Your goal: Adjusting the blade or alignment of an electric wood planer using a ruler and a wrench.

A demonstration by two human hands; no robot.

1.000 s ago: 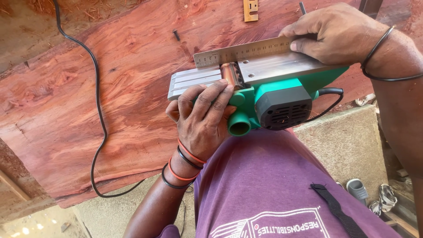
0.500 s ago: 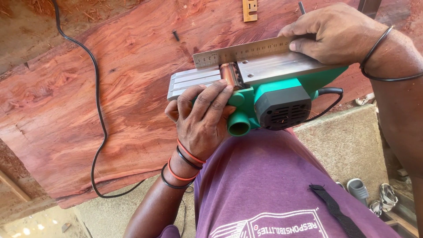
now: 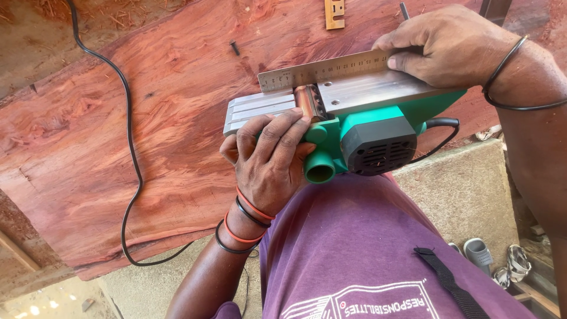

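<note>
Left hand: the left hand [image 3: 273, 162] wraps its fingers over the front end of a green electric planer [image 3: 354, 133], closed firmly around the body just beside the round dust port [image 3: 319, 172].
Right hand: the right hand [image 3: 446, 50], at about two o'clock from the left, presses a steel ruler [image 3: 322, 72] flat along the far edge of the upturned sole, fingers curled shut on the ruler's end.
Planer: held upside down against the person's purple shirt, metal sole plates [image 3: 348, 97] facing up, cutter drum [image 3: 308, 101] exposed between them.
Progress: by my reading, the ruler is already seated across both plates, so a check of the sole or blade height looks under way; no adjusting tool is in either hand.
Surroundings: a reddish wood slab [image 3: 130, 136] lies beyond, toward ten o'clock, with a black power cord [image 3: 131, 153] looping across it.
Far edge: a small screw [image 3: 234, 47] and a wooden piece [image 3: 334, 13] rest on the slab near twelve o'clock.
</note>
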